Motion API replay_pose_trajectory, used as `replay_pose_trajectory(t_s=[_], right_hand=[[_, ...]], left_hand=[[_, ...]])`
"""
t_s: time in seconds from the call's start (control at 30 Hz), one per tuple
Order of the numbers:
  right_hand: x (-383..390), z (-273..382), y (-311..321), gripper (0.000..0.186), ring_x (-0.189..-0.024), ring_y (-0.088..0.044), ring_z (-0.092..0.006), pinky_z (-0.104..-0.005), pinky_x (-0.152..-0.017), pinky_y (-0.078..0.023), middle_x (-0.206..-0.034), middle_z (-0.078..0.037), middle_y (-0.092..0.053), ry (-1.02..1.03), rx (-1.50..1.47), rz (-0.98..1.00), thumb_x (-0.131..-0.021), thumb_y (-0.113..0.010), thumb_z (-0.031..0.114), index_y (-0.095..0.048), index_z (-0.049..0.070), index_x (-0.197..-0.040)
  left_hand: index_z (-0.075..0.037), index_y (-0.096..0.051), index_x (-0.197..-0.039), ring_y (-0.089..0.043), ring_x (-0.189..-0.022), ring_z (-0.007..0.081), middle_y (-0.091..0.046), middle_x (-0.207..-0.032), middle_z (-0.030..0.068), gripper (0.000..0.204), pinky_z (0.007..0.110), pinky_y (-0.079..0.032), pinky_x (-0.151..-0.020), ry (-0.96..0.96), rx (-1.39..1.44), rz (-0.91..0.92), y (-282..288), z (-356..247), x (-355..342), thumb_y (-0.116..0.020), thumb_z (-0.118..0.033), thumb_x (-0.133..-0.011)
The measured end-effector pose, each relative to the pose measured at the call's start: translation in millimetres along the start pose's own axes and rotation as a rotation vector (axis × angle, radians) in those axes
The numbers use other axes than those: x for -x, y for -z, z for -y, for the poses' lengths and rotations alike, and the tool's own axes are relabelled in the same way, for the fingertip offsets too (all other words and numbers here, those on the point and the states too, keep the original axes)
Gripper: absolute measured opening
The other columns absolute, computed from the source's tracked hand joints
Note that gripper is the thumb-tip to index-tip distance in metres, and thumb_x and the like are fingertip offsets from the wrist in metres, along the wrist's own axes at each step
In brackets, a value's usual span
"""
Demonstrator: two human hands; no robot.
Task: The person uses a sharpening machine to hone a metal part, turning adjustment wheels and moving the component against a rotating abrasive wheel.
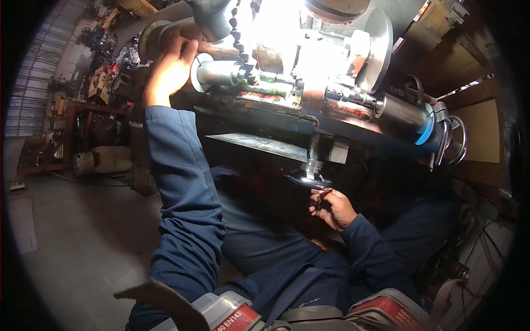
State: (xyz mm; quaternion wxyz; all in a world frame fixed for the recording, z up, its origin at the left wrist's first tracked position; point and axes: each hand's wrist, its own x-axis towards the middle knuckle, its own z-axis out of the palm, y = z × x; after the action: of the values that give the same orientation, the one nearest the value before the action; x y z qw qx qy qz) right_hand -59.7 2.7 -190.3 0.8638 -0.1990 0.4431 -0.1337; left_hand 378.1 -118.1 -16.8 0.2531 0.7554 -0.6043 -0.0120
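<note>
A lathe-like machine (265, 113) with a dark bed stretches across the upper half. At its left end my left hand (178, 60) is raised, fingers bent against a round brown metal part (207, 51); the fingertips are partly hidden. Close beside that hand is a grey metal cylinder (218, 73) with a flange. Under the bed, a dark handwheel (309, 180) hangs on a short shaft. My right hand (333, 209) is at its near rim, with curled fingers closed on what looks like its small handle (318, 204).
A shiny metal disc (381, 52) stands upright at the machine's upper right. Strong light washes out the machine's middle. Farther right are a blue-ringed cylinder (425, 124) and a chrome handwheel (457, 140). A flat metal plate (259, 144) juts out below the bed. Cluttered shelving (91, 105) stands left.
</note>
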Motion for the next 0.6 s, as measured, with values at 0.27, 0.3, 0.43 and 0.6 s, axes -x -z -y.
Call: replay_pose_trajectory(t_s=[0.27,0.3,0.43,0.6], right_hand=[[16,18,-23,0.031,-0.065,-0.043,-0.0148,-0.0316,-0.063,-0.038,-0.08,-0.005,-0.053,-0.007,-0.534,0.15,-0.091,-0.06,0.038,-0.053,0.008,-0.091],[15,16,-24,0.036,-0.062,-0.041,-0.0128,-0.0297,-0.06,-0.037,-0.075,-0.003,-0.047,-0.002,-0.46,0.101,-0.091,-0.058,0.044,-0.05,0.009,-0.088],[21,24,-43,0.044,-0.055,-0.034,-0.0073,-0.0238,-0.052,-0.034,-0.066,0.004,-0.032,0.004,-0.303,0.009,-0.089,-0.059,0.053,-0.044,0.012,-0.082],[21,23,-50,0.044,-0.053,-0.032,-0.0058,-0.022,-0.049,-0.032,-0.062,0.005,-0.03,-0.005,-0.242,-0.055,-0.088,-0.06,0.052,-0.041,0.014,-0.079]], left_hand=[[-0.008,-0.059,-0.111,-0.05,-0.115,0.0348,-0.058,-0.115,0.0192,0.04,0.043,-0.034,-0.101,0.062,-0.02,-0.01,2,-12,2,-0.049,-0.042,-0.093],[-0.008,-0.059,-0.111,-0.049,-0.116,0.0348,-0.058,-0.115,0.0189,0.039,0.043,-0.033,-0.102,0.075,-0.03,-0.001,2,-12,1,-0.049,-0.041,-0.094],[-0.007,-0.059,-0.11,-0.047,-0.118,0.0347,-0.056,-0.118,0.017,0.035,0.044,-0.03,-0.104,-0.016,-0.064,0.017,1,6,-1,-0.048,-0.036,-0.094],[-0.01,-0.053,-0.118,-0.046,-0.118,0.0347,-0.056,-0.118,0.0155,0.035,0.046,-0.032,-0.101,-0.046,-0.113,0.037,2,8,-1,-0.05,-0.036,-0.094]])
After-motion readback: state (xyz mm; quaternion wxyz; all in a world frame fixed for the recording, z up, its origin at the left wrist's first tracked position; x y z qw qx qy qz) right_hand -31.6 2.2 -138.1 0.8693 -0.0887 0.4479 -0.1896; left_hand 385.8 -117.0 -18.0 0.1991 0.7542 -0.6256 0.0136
